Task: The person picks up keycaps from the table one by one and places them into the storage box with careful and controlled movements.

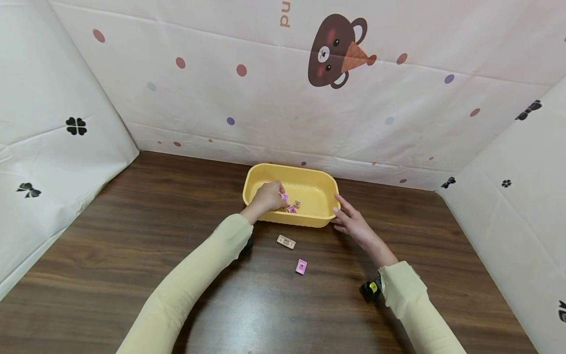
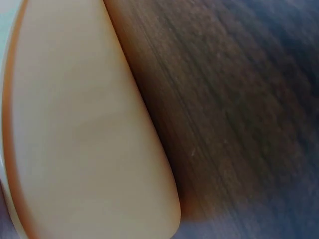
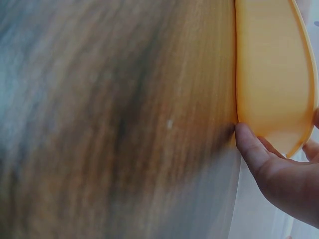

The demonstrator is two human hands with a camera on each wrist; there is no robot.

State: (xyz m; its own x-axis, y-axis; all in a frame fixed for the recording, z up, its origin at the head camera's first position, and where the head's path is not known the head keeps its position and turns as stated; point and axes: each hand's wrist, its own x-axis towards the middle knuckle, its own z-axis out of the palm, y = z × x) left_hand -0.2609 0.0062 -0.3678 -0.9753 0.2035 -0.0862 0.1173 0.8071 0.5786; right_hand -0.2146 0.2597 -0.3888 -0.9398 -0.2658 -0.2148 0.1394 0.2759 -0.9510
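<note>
A yellow plastic basin [image 1: 309, 219] stands on the table near the back wall. My left hand [image 1: 267, 197] reaches over its near rim, and the fingertips pinch a small pink tile [image 1: 285, 197] inside. Below those fingers lie another pink tile [image 1: 292, 209] and a small beige tile [image 1: 297, 204]. With its fingers at the rim and outer wall, my right hand [image 1: 355, 227] holds the right end of the basin. In the right wrist view one fingertip [image 3: 244, 130] touches the basin's lower edge. The left wrist view has only the basin's outer wall [image 2: 94, 129] and the table, no fingers.
In front of the basin a printed beige tile [image 1: 286, 241] and a pink tile [image 1: 301, 267] lie on the dark wooden table [image 1: 247, 305]. White patterned cloth [image 1: 265, 98] rises right behind the basin, with more at both sides.
</note>
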